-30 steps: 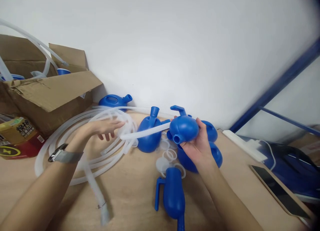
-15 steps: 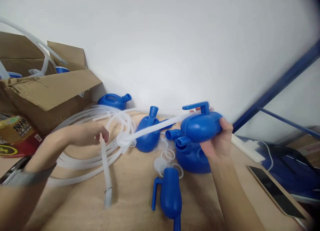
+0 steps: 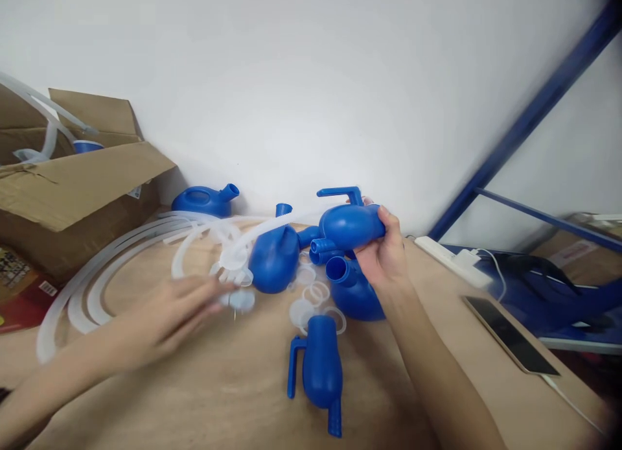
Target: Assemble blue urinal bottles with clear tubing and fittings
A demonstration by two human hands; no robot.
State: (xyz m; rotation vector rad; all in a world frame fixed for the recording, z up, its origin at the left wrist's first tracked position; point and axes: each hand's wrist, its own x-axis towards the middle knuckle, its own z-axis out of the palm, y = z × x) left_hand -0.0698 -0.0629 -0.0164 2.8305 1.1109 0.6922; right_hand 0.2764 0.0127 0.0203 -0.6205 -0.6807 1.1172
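Note:
My right hand (image 3: 386, 249) grips a blue plastic urinal bottle (image 3: 352, 224) by its base, its handle up and its ribbed spout pointing left. My left hand (image 3: 194, 307) reaches across the coiled tubes, smeared by motion. By its fingertips is a blurred translucent piece (image 3: 240, 299); whether the fingers hold it cannot be made out. Behind it a translucent ribbed tube (image 3: 265, 228) runs over another blue bottle (image 3: 275, 259). Under the held bottle stands a further blue bottle (image 3: 357, 293). A smaller blue one (image 3: 322, 362) lies in front, near pale rings and discs (image 3: 315, 294).
A cardboard box (image 3: 87, 184) with tubes and blue parts stands at the left; a blue bottle (image 3: 204, 200) sits beside it. Coils of tube (image 3: 104, 268) cover the left table. At the right are a power strip (image 3: 451, 262), a phone (image 3: 510, 333) and a blue frame (image 3: 525, 126).
My left hand has swung right and down, and the tube it pinched no longer hangs below it. The ribbed tube has dropped away from the held bottle. The view has shifted right.

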